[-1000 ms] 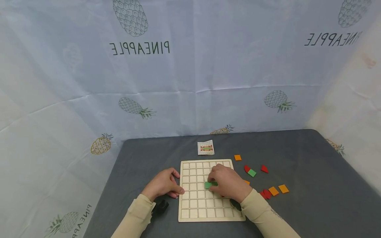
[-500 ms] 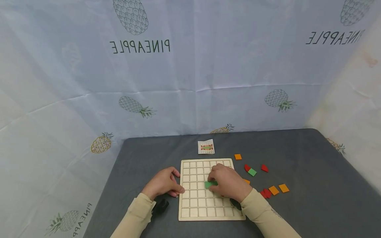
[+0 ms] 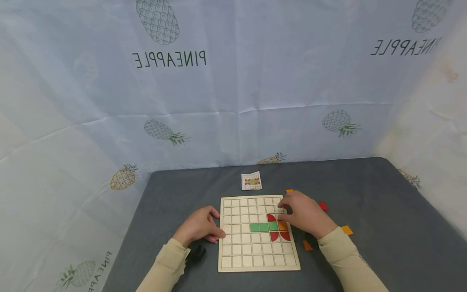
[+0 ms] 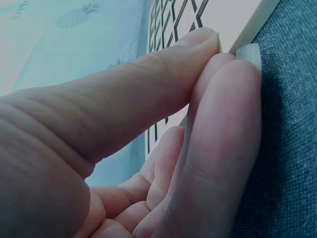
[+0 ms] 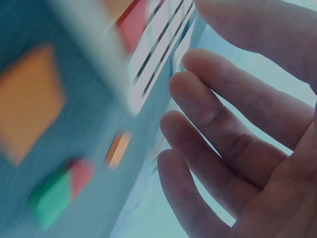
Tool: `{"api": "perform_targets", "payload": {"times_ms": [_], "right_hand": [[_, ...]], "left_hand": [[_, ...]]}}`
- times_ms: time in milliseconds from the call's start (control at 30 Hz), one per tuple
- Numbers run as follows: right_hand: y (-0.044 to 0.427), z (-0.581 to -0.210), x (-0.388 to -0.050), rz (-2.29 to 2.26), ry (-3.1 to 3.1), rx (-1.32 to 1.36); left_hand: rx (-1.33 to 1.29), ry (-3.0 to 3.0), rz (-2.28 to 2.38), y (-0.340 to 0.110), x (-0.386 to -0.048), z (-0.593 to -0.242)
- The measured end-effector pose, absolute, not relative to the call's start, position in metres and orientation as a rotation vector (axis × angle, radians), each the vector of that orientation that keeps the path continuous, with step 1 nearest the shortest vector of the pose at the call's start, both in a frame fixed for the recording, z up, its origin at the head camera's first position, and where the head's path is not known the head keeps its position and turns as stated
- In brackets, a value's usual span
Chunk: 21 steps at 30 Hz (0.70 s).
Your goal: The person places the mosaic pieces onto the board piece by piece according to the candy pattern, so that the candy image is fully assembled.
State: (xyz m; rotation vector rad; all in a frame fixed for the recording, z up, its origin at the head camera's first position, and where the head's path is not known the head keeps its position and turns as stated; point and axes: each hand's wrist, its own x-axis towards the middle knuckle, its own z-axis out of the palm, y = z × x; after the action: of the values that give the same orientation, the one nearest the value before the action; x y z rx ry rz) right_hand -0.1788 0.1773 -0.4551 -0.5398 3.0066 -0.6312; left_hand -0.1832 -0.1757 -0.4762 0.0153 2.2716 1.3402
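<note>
The wooden grid board [image 3: 237,259] lies on the dark table, its left edge pinched between thumb and fingers of my left hand [image 3: 200,225]; the left wrist view shows that pinch close up. A row of green squares [image 3: 264,227] ends at an orange square [image 3: 282,226] on the right, with red pieces [image 3: 285,236] above and below. Over the board's upper right edge is my right hand [image 3: 306,213], fingers spread and holding nothing. In the right wrist view, a green piece [image 5: 51,199] touches a red piece [image 5: 81,177] below the board's edge.
A small pattern card [image 3: 251,181] lies behind the board. Right of the board are loose orange pieces [image 3: 347,230] and a red piece [image 3: 323,206], some partly covered by my right arm. A printed cloth [image 3: 233,81] hangs behind the table.
My right hand has let go of the green pieces and moved right and slightly back, uncovering the row on the board. The left hand keeps its place.
</note>
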Motion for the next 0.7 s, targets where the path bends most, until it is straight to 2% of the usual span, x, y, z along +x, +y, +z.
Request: {"api": "perform_targets", "payload": {"times_ms": [333, 700], "right_hand": [[0.239, -0.463, -0.182, -0.593, 3.038, -0.365], [0.254, -0.469, -0.182, -0.595, 2.994, -0.24]], "left_hand": [[0.043, 2.272, 1.342, -0.178, -0.182, -0.477], [0.068, 2.273, 1.339, -0.178, -0.183, -0.478]]}}
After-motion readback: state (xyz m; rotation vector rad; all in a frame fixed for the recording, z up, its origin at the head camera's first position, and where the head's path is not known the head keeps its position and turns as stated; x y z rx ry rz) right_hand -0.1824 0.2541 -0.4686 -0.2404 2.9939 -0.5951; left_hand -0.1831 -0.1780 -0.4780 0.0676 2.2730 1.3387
